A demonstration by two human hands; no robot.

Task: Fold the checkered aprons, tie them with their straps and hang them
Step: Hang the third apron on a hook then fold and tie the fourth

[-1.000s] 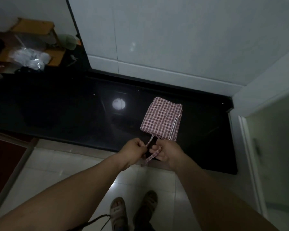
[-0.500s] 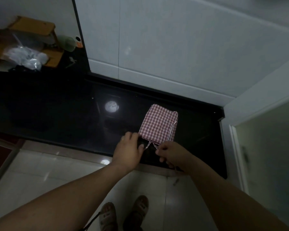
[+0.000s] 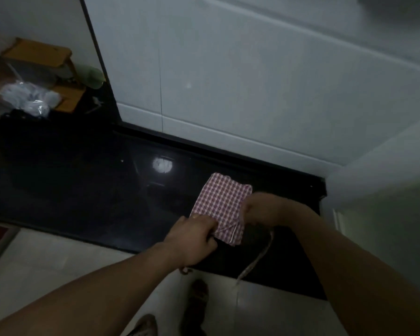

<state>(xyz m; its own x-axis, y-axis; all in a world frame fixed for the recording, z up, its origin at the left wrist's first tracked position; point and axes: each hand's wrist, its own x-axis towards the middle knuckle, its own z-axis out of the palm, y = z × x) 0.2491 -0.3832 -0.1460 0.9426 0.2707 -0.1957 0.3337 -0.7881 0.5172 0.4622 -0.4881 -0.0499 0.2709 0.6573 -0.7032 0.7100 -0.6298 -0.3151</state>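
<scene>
Dim room. Glossy black stone counter [image 3: 83, 185] runs left to right under a white tiled wall [image 3: 228, 81], with a round light reflection [image 3: 162, 164] on its polish. Far left on the counter: an open brown cardboard box [image 3: 37, 57] and a crumpled clear plastic bag [image 3: 27, 98].

Folded red-and-white checkered cloth apron [image 3: 221, 202] lies flat near the counter's right end, close to the front edge. Left hand [image 3: 194, 237] curls tight on its near left corner. Right hand [image 3: 260, 209] is curled over its right edge, gripping the cloth. A thin checkered strap [image 3: 260, 258] trails from under the right wrist and hangs over the front edge.

Counter stops at a pale door frame [image 3: 374, 170] on the right. Bare black surface to the apron's left. Pale floor tiles [image 3: 58, 263] below, and dark sandals [image 3: 197, 294] near the counter.
</scene>
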